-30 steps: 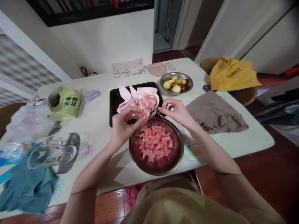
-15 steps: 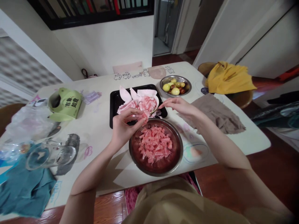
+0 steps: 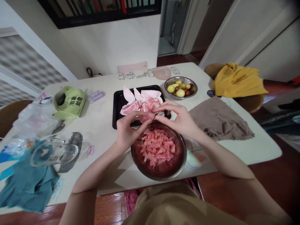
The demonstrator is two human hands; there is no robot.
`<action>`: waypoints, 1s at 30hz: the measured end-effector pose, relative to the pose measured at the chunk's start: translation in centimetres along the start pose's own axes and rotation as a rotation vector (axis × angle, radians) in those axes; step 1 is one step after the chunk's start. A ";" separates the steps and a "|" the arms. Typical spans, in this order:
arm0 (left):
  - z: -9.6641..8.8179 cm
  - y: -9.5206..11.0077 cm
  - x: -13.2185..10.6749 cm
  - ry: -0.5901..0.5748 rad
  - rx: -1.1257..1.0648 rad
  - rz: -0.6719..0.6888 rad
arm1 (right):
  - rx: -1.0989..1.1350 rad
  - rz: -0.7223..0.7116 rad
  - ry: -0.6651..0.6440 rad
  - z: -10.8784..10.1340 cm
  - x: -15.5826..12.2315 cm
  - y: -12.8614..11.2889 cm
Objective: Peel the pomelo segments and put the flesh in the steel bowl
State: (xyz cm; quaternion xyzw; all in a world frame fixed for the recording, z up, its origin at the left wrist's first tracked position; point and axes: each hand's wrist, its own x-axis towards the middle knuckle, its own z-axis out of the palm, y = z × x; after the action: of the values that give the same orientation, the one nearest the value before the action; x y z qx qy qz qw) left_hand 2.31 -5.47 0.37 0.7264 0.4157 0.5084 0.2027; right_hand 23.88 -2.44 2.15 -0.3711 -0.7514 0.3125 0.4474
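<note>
Both hands meeting over the far rim of the round steel bowl [image 3: 181, 156] of pink, peeled fruit flesh [image 3: 157, 147]. Left hand [image 3: 127, 131] cupped under a piece of pink pomelo segment [image 3: 148, 117], fingers curled and pressed against it; right hand [image 3: 179, 120] pinching the same piece from the other side with thumb and fingertips, seemingly at the membrane, though the contact itself too small to make out. Piece held just above the bowl's far edge, in front of the black rectangular baking tray [image 3: 117, 107] heaped with pale pink peel and pith [image 3: 140, 100].

Risks, as judged from here:

- Soft, wet flesh likely to crush or tear if pinched too hard, with juice running down the fingers and onto the cream tabletop [image 3: 100, 125].
- Piece hanging right over the rim, so crumbs broken free could drop between bowl and tray rather than inside.
- Membrane tearing short, leaving bitter skin on the flesh falling into the bowl.
- Bowl sitting close to the near table edge, between the forearms; a nudge from a wrist enough to shift it towards the lap.
- Brown cloth [image 3: 220, 120] lying just beside the right forearm, prone to dragging or staining.
- Small steel dish of yellow and red fruits [image 3: 181, 87] and clear glass jug [image 3: 55, 153] well apart, unlikely to be disturbed.
</note>
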 end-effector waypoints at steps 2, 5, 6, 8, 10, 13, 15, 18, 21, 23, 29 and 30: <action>0.1 0.0 -0.3 -0.002 0.077 0.068 | -0.063 -0.073 0.044 1.2 -0.6 -0.2; 0.3 0.1 -0.5 0.011 0.159 0.140 | -0.081 -0.162 0.116 2.1 -1.3 -0.2; 0.3 0.1 -0.5 0.022 0.179 0.155 | -0.088 -0.188 0.134 2.3 -1.4 -0.2; 0.3 0.1 -0.4 0.034 0.220 0.186 | -0.127 -0.245 0.170 2.4 -1.5 -0.3; 0.3 0.0 -0.2 0.025 0.251 0.218 | -0.194 -0.318 0.212 2.5 -1.6 -0.2; 0.2 -0.1 0.0 0.004 0.231 0.261 | -0.277 -0.405 0.264 2.6 -1.7 -0.1; 0.3 -0.2 -0.1 -0.021 0.176 0.242 | -0.300 -0.441 0.275 2.7 -1.8 0.0; 0.5 -0.4 -0.3 -0.050 0.069 0.128 | -0.308 -0.467 0.249 2.6 -2.1 0.2; 0.7 -0.6 -0.5 -0.023 -0.008 0.089 | -0.314 -0.476 0.210 2.5 -2.4 0.2; 0.7 -0.7 -0.5 -0.020 -0.038 0.135 | -0.304 -0.481 0.183 2.4 -2.5 0.0; 0.3 -0.6 0.0 -0.048 0.059 0.357 | -0.155 -0.364 0.144 2.1 -2.1 -1.0; 0.3 -0.6 0.0 -0.049 0.062 0.370 | -0.123 -0.327 0.149 2.1 -2.0 -1.1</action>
State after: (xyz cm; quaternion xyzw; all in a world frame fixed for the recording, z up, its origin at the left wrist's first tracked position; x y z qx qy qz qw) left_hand 2.37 -5.04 -0.21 0.8086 0.2853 0.5060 0.0932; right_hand 22.33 -5.02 1.33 -0.2926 -0.7842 0.1607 0.5231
